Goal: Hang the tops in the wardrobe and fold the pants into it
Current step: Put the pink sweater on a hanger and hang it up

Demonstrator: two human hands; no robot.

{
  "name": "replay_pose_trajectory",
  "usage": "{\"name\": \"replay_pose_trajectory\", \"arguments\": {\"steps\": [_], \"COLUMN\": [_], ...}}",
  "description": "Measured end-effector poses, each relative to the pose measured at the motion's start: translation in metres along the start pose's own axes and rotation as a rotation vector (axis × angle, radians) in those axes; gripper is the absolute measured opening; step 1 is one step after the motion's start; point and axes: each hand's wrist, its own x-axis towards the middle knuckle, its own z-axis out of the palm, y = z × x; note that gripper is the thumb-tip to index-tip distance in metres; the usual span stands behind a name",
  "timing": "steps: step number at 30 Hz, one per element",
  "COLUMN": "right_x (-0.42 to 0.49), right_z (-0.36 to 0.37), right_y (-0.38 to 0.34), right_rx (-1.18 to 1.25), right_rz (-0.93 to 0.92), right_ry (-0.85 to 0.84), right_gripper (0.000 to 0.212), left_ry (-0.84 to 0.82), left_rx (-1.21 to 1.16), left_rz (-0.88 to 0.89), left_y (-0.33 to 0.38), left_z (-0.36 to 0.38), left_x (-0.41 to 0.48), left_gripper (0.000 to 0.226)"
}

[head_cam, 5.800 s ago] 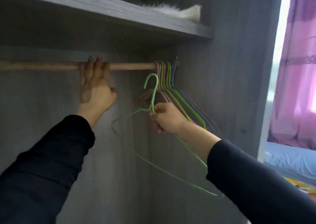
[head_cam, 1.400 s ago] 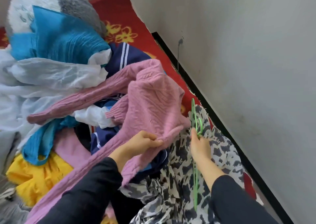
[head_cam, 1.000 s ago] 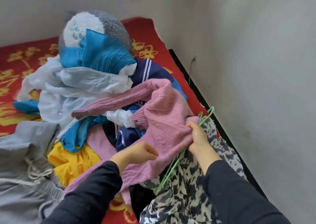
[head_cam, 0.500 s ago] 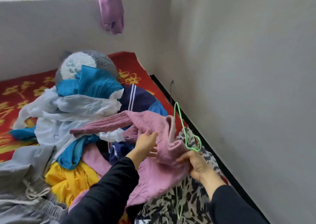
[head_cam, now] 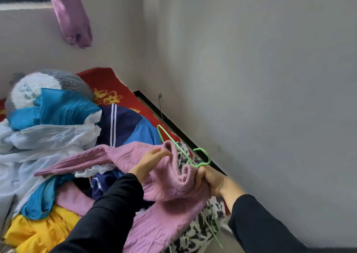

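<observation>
Inspection of the grip, head view.

Right hand [head_cam: 210, 181]: fingers curled tight into a fist at the near right. It clamps the green hanger [head_cam: 200, 148] at the base of its hook. The ribbed edge of the pink sweater [head_cam: 170, 187] is bunched against the same fingers. The hook stands just above the fist. One wire arm runs far and left over the sweater's opening; the rest of the wire trails out near the wrist, toward me.

Left hand [head_cam: 152, 160]: fingers straight and together, laid flat on the knit, tips at the ribbed opening. I cannot tell whether the thumb is tucked under the fabric.

The sweater lies between both hands, its body draped toward me over a black-and-white patterned garment [head_cam: 195, 231], one sleeve stretched left across the clothes pile [head_cam: 48, 137]. The pile rests on a red bedspread [head_cam: 108, 86], with the grey wall [head_cam: 251, 79] along the right.
</observation>
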Motion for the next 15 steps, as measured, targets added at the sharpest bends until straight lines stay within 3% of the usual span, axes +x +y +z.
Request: {"name": "replay_pose_trajectory", "arguments": {"steps": [3,7,11,15], "right_x": [-0.011,-0.02,-0.016,0.008], "right_z": [-0.006,-0.012,-0.019,0.004], "right_y": [-0.004,-0.013,-0.036,-0.06], "right_rx": [-0.03,-0.019,0.02,0.104], "right_rz": [0.004,-0.022,-0.107,-0.205], "right_ry": [0.014,0.053,0.211,0.391], "right_gripper": [0.031,0.031,0.034,0.031], "left_ry": [0.001,0.13,0.284,0.5], "left_rx": [0.085,0.368,0.086,-0.146], "left_rz": [-0.105,-0.097,-0.183,-0.117], "left_y": [0.011,0.004,0.014,0.045], "left_z": [0.009,0.007,-0.035,-0.087], "left_x": [-0.003,-0.006,-0.025,-0.062], "left_gripper": [0.03,0.029,0.025,0.022]}}
